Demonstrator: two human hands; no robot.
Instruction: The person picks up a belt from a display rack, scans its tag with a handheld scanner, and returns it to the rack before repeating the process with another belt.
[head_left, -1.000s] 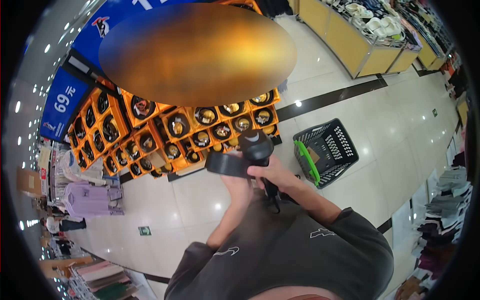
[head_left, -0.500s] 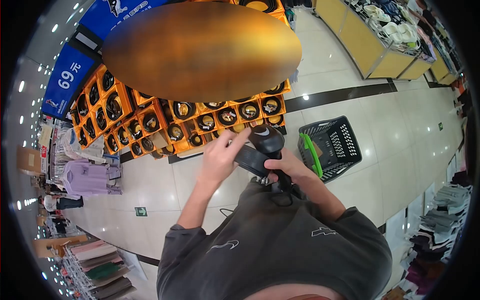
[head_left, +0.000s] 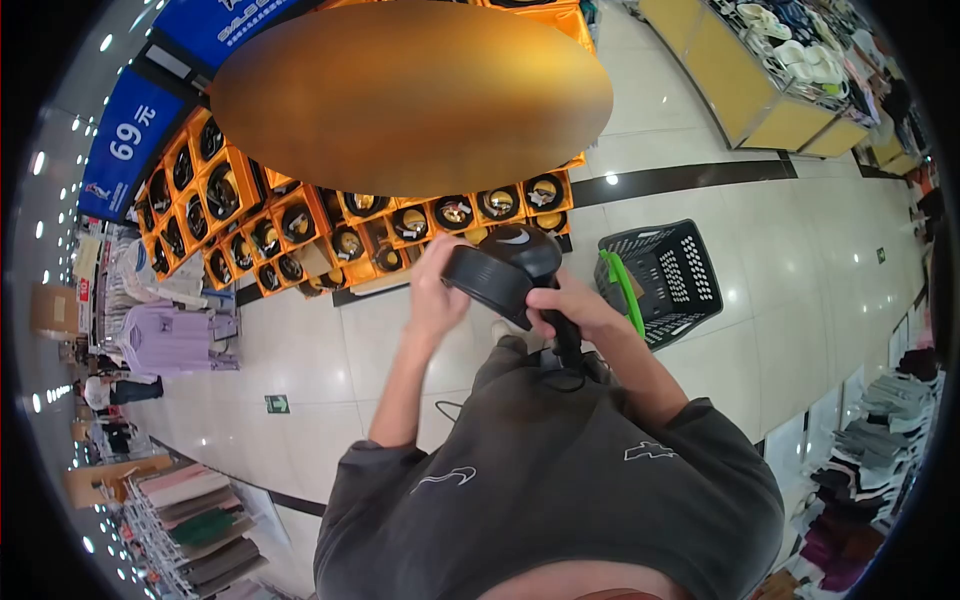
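Observation:
A wide black ribbed belt [head_left: 488, 280] is curved between my two hands in front of my body. My left hand [head_left: 436, 292] is closed on its left end, the fingers mostly behind the strap. My right hand [head_left: 572, 303] grips the right part, its thumb across the front face. Just above the right hand is a rounded black thing with a pale curved mark [head_left: 520, 250]; what it is I cannot make out. A dark strip [head_left: 567, 345] runs down below my right hand.
Ahead, an orange display rack [head_left: 320, 255] holds many coiled belts; a blurred oval hides part of it. A blue "69元" sign [head_left: 130, 140] is at left. A black shopping basket with green handle [head_left: 672, 285] stands on the floor at right. Clothes racks [head_left: 200, 510] line the sides.
The belt and my left hand have shifted slightly left and up, showing more of the ribbed face. My right hand keeps its hold. The view has moved a little.

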